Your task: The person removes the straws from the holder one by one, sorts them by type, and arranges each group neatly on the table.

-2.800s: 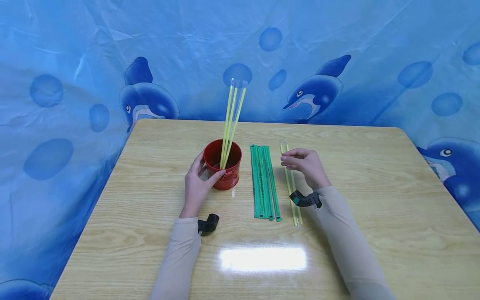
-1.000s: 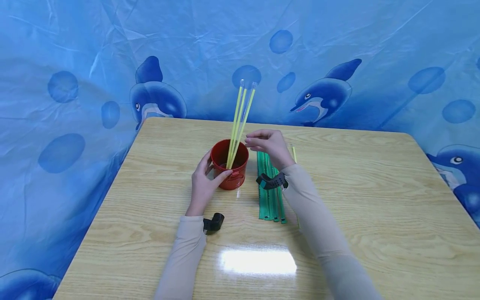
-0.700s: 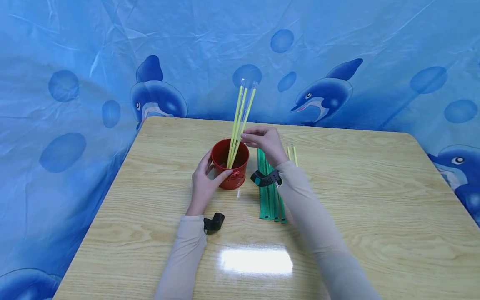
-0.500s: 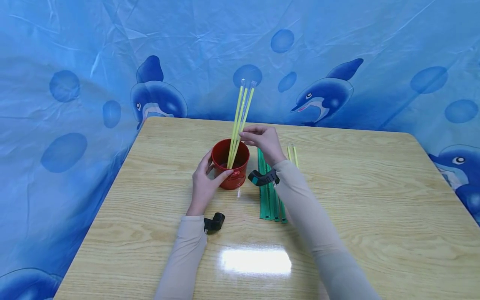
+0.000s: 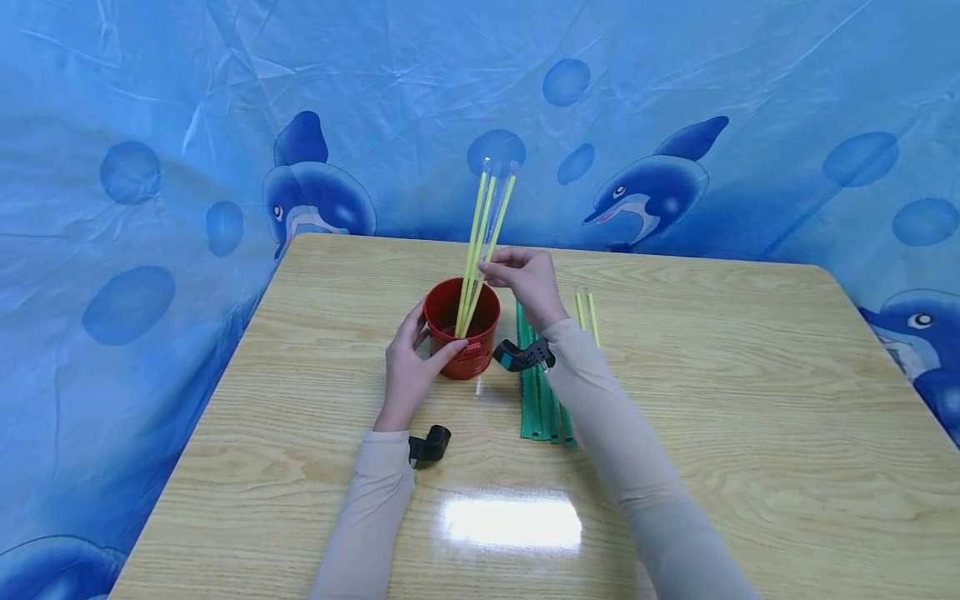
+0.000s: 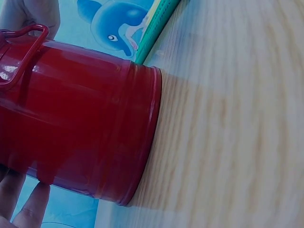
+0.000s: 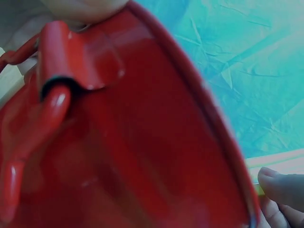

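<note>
A red metal bucket (image 5: 469, 364) stands upright on the table. My left hand (image 5: 406, 371) grips its left and near side, thumb by the rim. Long yellow straws (image 5: 471, 250) in clear wrappers lean out of the bucket, tops tilted right. My right hand (image 5: 531, 283) is at the bucket's far right rim, pinching one of these straws between thumb and fingertips. In the right wrist view the thumb (image 7: 285, 190) shows beside the rim, the bucket wall hiding most of the fingers. The left wrist view shows fingers (image 6: 33, 204) on the bucket's side.
Several green-wrapped sticks (image 5: 531, 400) lie side by side right of the bucket, partly under my right forearm. Further right lie two yellow straws (image 5: 592, 317), their near ends hidden by the sleeve. A blue dolphin-print sheet (image 5: 420, 100) hangs behind the wooden table (image 5: 750, 400).
My right hand has moved left from the straws on the table to the bucket and taken hold of a straw there. That straw's top has just shifted slightly right. The left hand keeps its grip.
</note>
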A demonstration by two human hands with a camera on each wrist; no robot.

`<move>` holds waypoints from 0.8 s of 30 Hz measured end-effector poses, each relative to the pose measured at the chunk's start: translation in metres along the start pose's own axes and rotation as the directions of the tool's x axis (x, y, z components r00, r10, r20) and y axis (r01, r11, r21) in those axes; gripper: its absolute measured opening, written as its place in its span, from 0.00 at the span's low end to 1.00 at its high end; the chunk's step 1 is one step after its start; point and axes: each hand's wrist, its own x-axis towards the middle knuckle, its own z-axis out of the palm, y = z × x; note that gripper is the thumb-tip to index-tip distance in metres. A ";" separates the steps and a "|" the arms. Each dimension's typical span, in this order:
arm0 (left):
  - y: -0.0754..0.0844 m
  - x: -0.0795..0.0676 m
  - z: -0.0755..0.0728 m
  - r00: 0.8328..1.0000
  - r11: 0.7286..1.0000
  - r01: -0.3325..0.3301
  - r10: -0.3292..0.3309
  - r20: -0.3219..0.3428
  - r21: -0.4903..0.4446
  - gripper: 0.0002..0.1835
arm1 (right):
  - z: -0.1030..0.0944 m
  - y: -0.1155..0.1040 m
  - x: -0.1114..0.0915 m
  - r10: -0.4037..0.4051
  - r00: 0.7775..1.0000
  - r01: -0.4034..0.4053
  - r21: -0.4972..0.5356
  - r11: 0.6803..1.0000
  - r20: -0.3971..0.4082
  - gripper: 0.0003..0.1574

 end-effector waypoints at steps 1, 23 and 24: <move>0.000 0.000 0.000 1.000 1.000 0.001 -0.001 0.000 0.000 0.38 | 0.000 0.000 0.000 -0.004 1.000 0.004 -0.001 1.000 -0.004 0.08; -0.001 0.001 0.001 1.000 1.000 0.001 -0.001 -0.009 0.007 0.38 | -0.012 -0.018 -0.009 -0.089 0.995 0.091 0.045 0.995 -0.040 0.02; -0.001 0.001 0.001 1.000 1.000 0.000 0.000 -0.010 0.009 0.38 | -0.012 -0.020 -0.010 -0.095 0.995 0.097 0.046 0.994 -0.036 0.02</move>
